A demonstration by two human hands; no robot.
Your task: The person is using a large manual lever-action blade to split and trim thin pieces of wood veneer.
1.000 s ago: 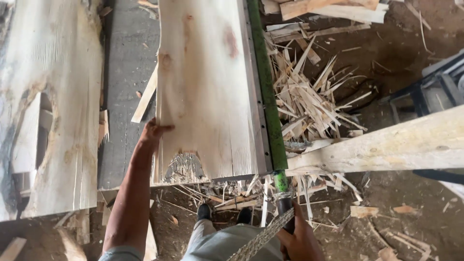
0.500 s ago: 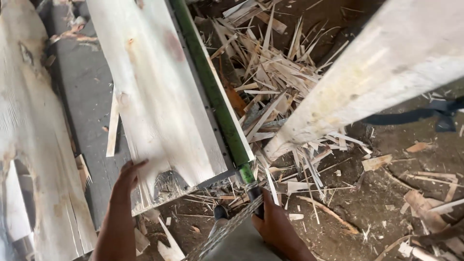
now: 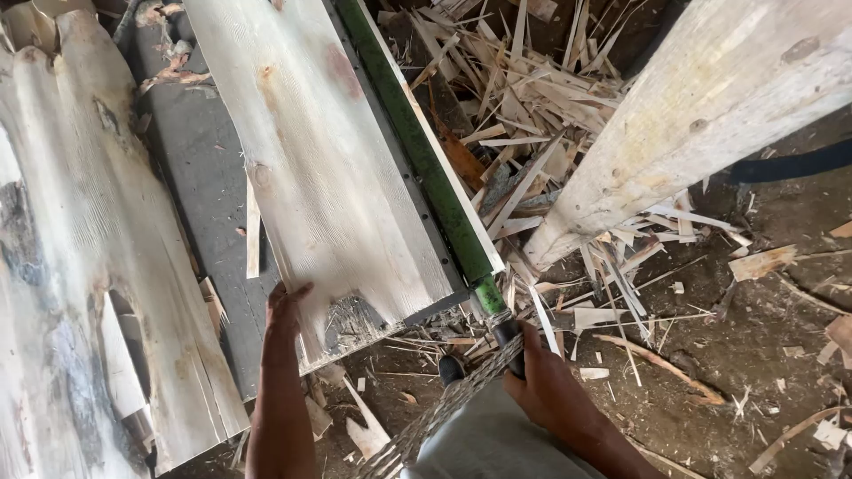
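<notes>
Here, left hand (image 3: pixel 286 306) against pale plank (image 3: pixel 311 160).

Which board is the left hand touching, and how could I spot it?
Find the grey table. Two pale boards lie on it; the left hand presses the near end of the board beside the green rail. It is flat and smooth with a reddish patch, while its neighbour, the slab, is rough-edged with a hole.

Pale wood plank (image 3: pixel 328 168), rough-sawn, matt, w/ knots & splintered near end. Green-painted metal rail (image 3: pixel 417 146), scuffed. Grey worktop (image 3: pixel 200 177), dull, dusty. Wood beam (image 3: pixel 701 115), pale, coarse. Dry wood splinters (image 3: pixel 524 115). Dirt floor (image 3: pixel 710 355).
</notes>
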